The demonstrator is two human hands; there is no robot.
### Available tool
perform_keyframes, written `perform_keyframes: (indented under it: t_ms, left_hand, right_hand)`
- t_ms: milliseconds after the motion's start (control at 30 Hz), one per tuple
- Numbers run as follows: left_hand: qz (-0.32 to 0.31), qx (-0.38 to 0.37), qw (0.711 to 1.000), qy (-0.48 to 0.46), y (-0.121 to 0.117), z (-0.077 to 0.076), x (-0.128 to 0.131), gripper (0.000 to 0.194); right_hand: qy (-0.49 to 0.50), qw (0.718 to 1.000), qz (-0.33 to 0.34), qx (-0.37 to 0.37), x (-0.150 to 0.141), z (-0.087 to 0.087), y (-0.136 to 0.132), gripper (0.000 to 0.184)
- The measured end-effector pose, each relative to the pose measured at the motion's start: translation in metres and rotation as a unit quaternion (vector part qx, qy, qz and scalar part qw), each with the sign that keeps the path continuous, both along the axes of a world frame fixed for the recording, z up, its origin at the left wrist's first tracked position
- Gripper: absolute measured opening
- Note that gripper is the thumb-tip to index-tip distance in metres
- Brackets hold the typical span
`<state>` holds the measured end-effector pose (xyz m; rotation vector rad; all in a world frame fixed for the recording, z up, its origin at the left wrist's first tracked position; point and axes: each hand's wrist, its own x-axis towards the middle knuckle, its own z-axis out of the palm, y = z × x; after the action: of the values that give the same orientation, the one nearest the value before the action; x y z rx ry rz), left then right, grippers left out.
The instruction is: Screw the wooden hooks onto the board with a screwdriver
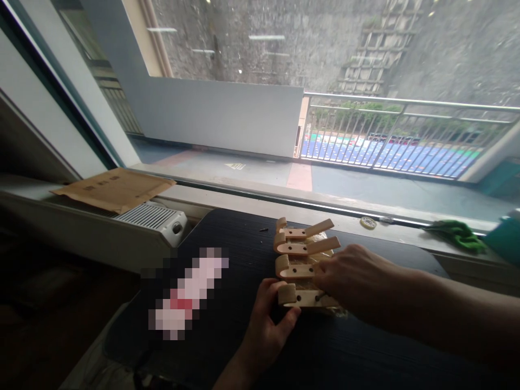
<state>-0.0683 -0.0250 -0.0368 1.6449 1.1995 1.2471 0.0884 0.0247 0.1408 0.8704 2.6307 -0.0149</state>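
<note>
Several pale wooden hooks, each with a curled end and two dark holes or screws, lie side by side on the dark table (227, 227). Thumb and fingers of my left hand (270, 319) grip the curled end of the nearest wooden hook (287, 293). My right hand (345, 271) is closed over the right part of the two nearer hooks, its fingertips just above a small screw-like piece (319, 296). What those fingers hold is hidden. Beyond them, two farther hooks (294, 233) have their straight ends tilted up. Crinkled clear plastic (325, 252) shows beneath the hooks.
A blurred-out pinkish object (195, 292) lies on the table's left. A brown envelope (117, 187) rests on a white radiator (156, 216). Along the window sill are a tape roll (368, 222) and a green cloth (459, 235). A tiny dark bit (264, 229) lies near the table's far edge.
</note>
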Motion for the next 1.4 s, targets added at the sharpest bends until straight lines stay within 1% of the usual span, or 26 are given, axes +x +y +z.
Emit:
perform_keyframes:
  t_ms: [100,167,233,300,367,433,500,567,633,667,733,800,867,933,1000,1100,1167,1200,1300,1367,1400]
  left_hand:
    - [0.008,0.003,1.000,0.004,0.000,-0.002,0.001,0.026]
    - [0.011,0.010,1.000,0.011,0.000,-0.003,0.001,0.028]
    - [0.009,0.015,1.000,0.015,0.000,-0.003,0.000,0.028]
    - [0.006,0.020,1.000,0.017,0.000,-0.003,0.000,0.027]
    - [0.010,0.026,0.999,0.016,0.000,-0.002,0.000,0.027]
    - [0.017,0.030,0.999,0.016,0.000,-0.002,0.000,0.027]
    - [0.023,0.025,0.999,0.014,0.001,-0.002,0.001,0.028]
    - [0.020,0.012,1.000,0.009,0.000,-0.002,0.001,0.027]
    - [0.012,-0.003,1.000,0.006,0.000,-0.001,0.000,0.026]
    - [0.009,-0.008,1.000,0.006,0.000,0.000,0.000,0.026]
    - [0.009,-0.013,1.000,0.007,-0.001,0.001,0.000,0.026]
    - [0.011,-0.013,1.000,0.008,-0.001,0.001,0.000,0.026]
    - [0.009,-0.011,1.000,0.012,-0.001,0.000,0.000,0.026]
    - [0.003,-0.005,1.000,0.021,0.000,-0.001,-0.001,0.026]
    - [0.001,0.002,1.000,0.030,0.001,-0.002,-0.001,0.026]
    - [0.001,0.014,0.999,0.041,0.001,-0.004,-0.002,0.025]
    - [0.005,0.021,0.999,0.044,0.001,-0.005,-0.002,0.025]
    - [0.008,0.024,0.999,0.045,0.001,-0.005,-0.002,0.025]
    - [0.014,0.014,0.999,0.035,0.001,-0.003,-0.001,0.025]
    - [0.013,0.000,1.000,0.021,0.001,-0.001,-0.001,0.025]
    - [0.014,-0.006,1.000,0.015,0.001,-0.001,-0.001,0.025]
  right_hand:
    - [-0.059,0.997,0.027,-0.048,-0.003,0.000,0.001,0.017]
    - [-0.051,0.997,0.021,-0.058,-0.002,-0.002,0.002,0.019]
    - [-0.018,0.998,-0.016,-0.062,0.002,-0.005,0.003,0.016]
    - [0.015,0.996,-0.070,-0.059,0.008,-0.010,0.005,0.010]
    - [0.032,0.991,-0.118,-0.050,0.014,-0.015,0.006,0.009]
    - [0.031,0.988,-0.146,-0.039,0.016,-0.018,0.006,0.012]
    - [0.017,0.987,-0.157,-0.030,0.015,-0.016,0.004,0.013]
    - [0.008,0.989,-0.149,-0.019,0.011,-0.010,0.001,0.012]
    - [0.015,0.991,-0.130,-0.009,0.008,-0.003,-0.002,0.016]
    - [0.019,0.993,-0.117,-0.008,0.006,0.001,-0.003,0.018]
    - [0.012,0.996,-0.081,-0.020,0.005,0.006,-0.005,0.014]
    - [0.006,0.999,-0.033,-0.034,0.005,0.006,-0.005,0.017]
    - [0.018,0.999,0.011,-0.036,0.007,0.002,-0.003,0.021]
    - [0.038,0.998,0.026,-0.037,0.009,-0.004,-0.001,0.022]
    - [0.042,0.998,0.002,-0.049,0.011,-0.008,0.001,0.019]
    - [0.043,0.994,-0.082,-0.065,0.017,-0.011,0.005,0.015]
    - [0.056,0.988,-0.129,-0.064,0.021,-0.011,0.006,0.017]
    - [0.064,0.986,-0.140,-0.062,0.023,-0.011,0.005,0.019]
    - [0.068,0.988,-0.127,-0.050,0.027,-0.006,0.003,0.018]
    - [0.059,0.991,-0.117,-0.040,0.030,0.001,0.000,0.015]
    - [0.056,0.990,-0.123,-0.033,0.032,0.005,-0.001,0.013]
